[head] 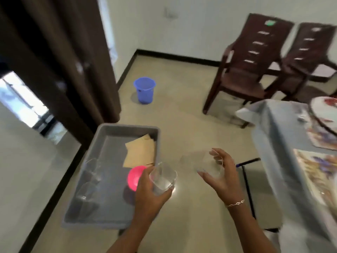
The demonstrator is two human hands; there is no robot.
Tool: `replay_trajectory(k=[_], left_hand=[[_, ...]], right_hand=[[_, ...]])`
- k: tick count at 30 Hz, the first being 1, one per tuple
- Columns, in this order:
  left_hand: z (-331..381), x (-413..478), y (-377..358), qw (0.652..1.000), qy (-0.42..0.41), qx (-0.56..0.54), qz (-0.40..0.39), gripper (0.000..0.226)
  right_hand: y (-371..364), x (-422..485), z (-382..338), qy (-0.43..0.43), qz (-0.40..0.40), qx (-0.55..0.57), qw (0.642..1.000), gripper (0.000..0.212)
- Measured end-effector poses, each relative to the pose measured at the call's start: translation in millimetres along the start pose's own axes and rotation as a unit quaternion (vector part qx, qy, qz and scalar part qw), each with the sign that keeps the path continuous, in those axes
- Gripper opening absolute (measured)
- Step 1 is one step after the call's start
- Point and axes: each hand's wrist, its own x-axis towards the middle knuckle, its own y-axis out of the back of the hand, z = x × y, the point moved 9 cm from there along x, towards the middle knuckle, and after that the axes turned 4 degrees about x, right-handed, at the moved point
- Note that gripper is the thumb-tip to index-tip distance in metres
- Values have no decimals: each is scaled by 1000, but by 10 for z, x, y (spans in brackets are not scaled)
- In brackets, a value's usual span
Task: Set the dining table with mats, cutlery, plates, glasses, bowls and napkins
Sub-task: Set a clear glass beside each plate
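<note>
A person stands beside the dining table [273,136], a tumbler in each hand. The left hand [145,190] is wrapped around a clear glass [164,177], fingers curled about its side. It is held upright, just off the near right corner of a grey tub [109,131]. The right hand [221,178], a thin bracelet [235,203] at the wrist, grips a second glass [209,165] between thumb and curled fingers. That glass is blurred and tipped to the left. Both glasses hang over open floor, apart from each other, between tub and table.

In the tub lie folded brown napkins [140,152] against the right wall, with a pink bowl [135,177] just in front of them. More clear glassware [91,179] lines the left side, too blurred to count.

At right, the table wears a pale blue cloth. Patterned mats [317,174] lie on it, and a plate [326,110] rests on the far one. A thin black frame [246,179] stands between the right hand and the table edge. Two brown chairs [251,66] sit side by side beyond the table's far end. A blue bucket [145,90] stands on the floor near a dark door [60,52].
</note>
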Motion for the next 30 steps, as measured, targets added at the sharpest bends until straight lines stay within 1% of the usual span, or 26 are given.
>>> replay_trajectory(k=[2,4,5,9,13,17,19,21,24,27,30], left_hand=[[425,-149,-342,998,-32,-51,-33,56],[812,-325,-772,992,-50,-89,-80,59],[1006,-421,-998,987,-60,-105,-106,60],[1788,-843,-1858,959,-105,-150,-215,62],[2413,-1274,-2587,926,-137,-180,-301,61],[2846,-1528,-3301,900,-155,-193,-359,61],[3011,-1608,-3665,890,-162,-195,-378,62],[3136,-1641,-4038,885,-168,-191,-390,65],[3309,-1599,-4557,880,-173,-187,-400,74],[3489,-1497,-4970,883,-173,-184,-396,67],[3685,-1353,-5297,886,-181,-168,-392,57]], right_hand=[[692,-234,-60,-16,79,73,994,67],[1357,-517,-69,-29,157,144,977,74],[1663,-661,-63,-31,192,161,968,74],[2706,-1237,-28,-47,292,159,942,59],[3522,-1797,80,-63,379,154,910,62],[4189,-2180,245,-61,451,150,878,62],[4510,-2302,377,-57,480,142,864,57],[4816,-2332,532,-58,496,124,857,52],[5267,-2213,765,-61,507,106,853,56],[5659,-1989,971,-75,500,102,857,66],[6000,-1774,1171,-87,502,94,856,65]])
